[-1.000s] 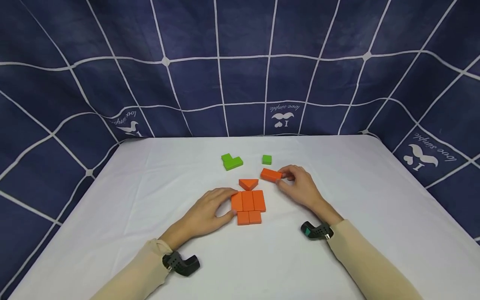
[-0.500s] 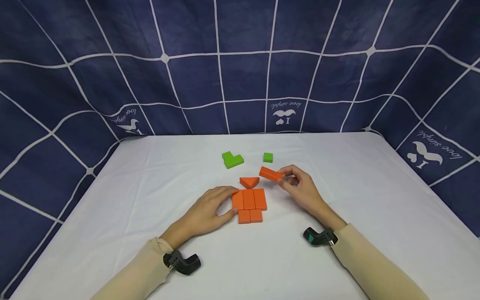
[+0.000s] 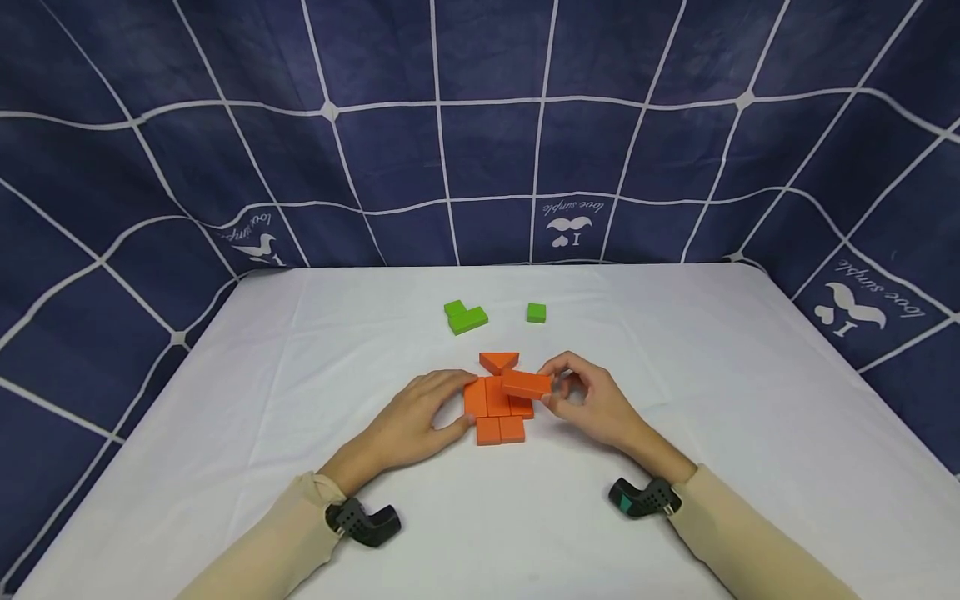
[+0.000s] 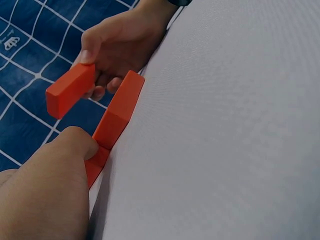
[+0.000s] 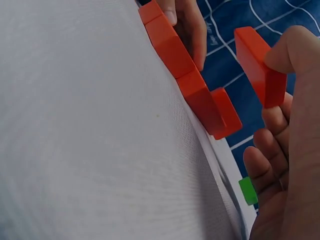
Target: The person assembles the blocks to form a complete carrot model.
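In the head view, my right hand (image 3: 596,404) pinches a rectangular orange block (image 3: 527,384) by its right end, between thumb and fingers. This block hangs tilted above the right part of a row of orange blocks (image 3: 497,396), hiding some of them. My left hand (image 3: 408,423) holds the row's leftmost block (image 3: 476,397), fingertips at its far edge and thumb at its near edge. Two smaller orange blocks (image 3: 500,430) lie against the row's near side. An orange triangular block (image 3: 498,362) points its tip at the row's far side. The left wrist view shows the raised block (image 4: 70,91) apart from those below.
Farther back on the white-covered table (image 3: 360,321) lie an L-shaped green piece (image 3: 467,320) and a small green square block (image 3: 536,313). A dark blue curtain with white grid lines (image 3: 480,150) hangs behind and at both sides.
My right hand has lifted the rectangular orange block from beside the triangle and brought it left and nearer, over the row. The left hand stays at the row's left side.
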Demonstrator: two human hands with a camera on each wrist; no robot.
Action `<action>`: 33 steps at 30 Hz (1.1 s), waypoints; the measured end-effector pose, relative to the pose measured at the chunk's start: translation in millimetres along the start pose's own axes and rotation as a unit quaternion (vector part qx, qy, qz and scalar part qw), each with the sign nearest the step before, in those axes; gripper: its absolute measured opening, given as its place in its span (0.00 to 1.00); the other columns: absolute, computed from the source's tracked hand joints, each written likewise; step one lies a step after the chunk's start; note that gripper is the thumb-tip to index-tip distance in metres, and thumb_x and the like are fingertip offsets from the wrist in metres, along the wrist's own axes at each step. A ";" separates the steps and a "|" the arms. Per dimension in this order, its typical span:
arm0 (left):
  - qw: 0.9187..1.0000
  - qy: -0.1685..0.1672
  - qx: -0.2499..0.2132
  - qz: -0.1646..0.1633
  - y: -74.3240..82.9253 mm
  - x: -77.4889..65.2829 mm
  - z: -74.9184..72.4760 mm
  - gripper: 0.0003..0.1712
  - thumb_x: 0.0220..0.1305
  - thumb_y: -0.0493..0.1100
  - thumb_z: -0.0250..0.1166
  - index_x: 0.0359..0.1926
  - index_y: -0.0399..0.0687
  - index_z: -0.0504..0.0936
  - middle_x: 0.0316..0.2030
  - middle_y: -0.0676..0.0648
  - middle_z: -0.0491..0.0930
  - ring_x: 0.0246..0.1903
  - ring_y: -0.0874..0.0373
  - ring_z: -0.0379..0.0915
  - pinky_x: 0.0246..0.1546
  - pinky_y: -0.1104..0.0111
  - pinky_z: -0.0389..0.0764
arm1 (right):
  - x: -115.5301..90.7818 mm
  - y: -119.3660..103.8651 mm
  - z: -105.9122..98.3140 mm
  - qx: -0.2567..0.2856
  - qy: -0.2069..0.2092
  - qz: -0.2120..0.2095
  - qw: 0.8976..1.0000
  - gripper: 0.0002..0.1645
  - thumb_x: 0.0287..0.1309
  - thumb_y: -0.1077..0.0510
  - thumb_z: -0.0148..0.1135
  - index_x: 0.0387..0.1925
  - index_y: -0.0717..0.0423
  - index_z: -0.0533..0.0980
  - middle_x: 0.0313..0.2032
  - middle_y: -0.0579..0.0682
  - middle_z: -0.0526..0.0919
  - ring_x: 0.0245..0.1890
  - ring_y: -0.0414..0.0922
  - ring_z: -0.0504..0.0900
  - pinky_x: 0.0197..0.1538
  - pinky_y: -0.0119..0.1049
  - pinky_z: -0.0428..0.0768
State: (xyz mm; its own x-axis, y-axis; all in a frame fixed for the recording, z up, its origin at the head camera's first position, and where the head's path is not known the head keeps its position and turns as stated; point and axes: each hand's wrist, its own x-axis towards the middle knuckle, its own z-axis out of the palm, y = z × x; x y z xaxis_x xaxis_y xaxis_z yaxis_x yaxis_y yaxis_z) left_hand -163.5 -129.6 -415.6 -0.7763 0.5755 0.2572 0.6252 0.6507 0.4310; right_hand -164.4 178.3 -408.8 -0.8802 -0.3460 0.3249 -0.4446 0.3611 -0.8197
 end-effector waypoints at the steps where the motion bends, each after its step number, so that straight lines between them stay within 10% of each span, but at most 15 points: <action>1: 1.000 0.000 0.000 0.000 0.0 0.0 -0.1 0.32 0.70 0.57 0.64 0.70 0.53 0.74 0.67 0.53 0.75 0.70 0.54 0.68 0.73 0.52 0.68 | -0.3 0.4 0.3 0.000 -0.004 -0.007 1.000 0.18 0.56 0.66 0.69 0.47 0.47 0.80 0.37 0.46 0.80 0.33 0.45 0.76 0.36 0.33 0.75; 33: 1.000 0.002 0.003 0.005 0.1 0.4 0.2 0.31 0.71 0.57 0.64 0.70 0.53 0.74 0.67 0.53 0.75 0.70 0.55 0.68 0.73 0.51 0.68 | -4.9 -7.3 13.4 -0.035 -0.163 -0.074 0.983 0.20 0.49 0.60 0.76 0.41 0.39 0.78 0.32 0.44 0.77 0.31 0.41 0.74 0.31 0.29 0.71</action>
State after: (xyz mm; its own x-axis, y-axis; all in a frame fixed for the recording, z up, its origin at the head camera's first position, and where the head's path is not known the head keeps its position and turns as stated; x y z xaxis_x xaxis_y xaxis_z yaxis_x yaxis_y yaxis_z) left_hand -163.8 -129.2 -415.6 -0.7704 0.5796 0.2655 0.6332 0.6475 0.4240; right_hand -154.6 165.8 -410.7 -0.7107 -0.6535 0.2605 -0.5839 0.3414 -0.7365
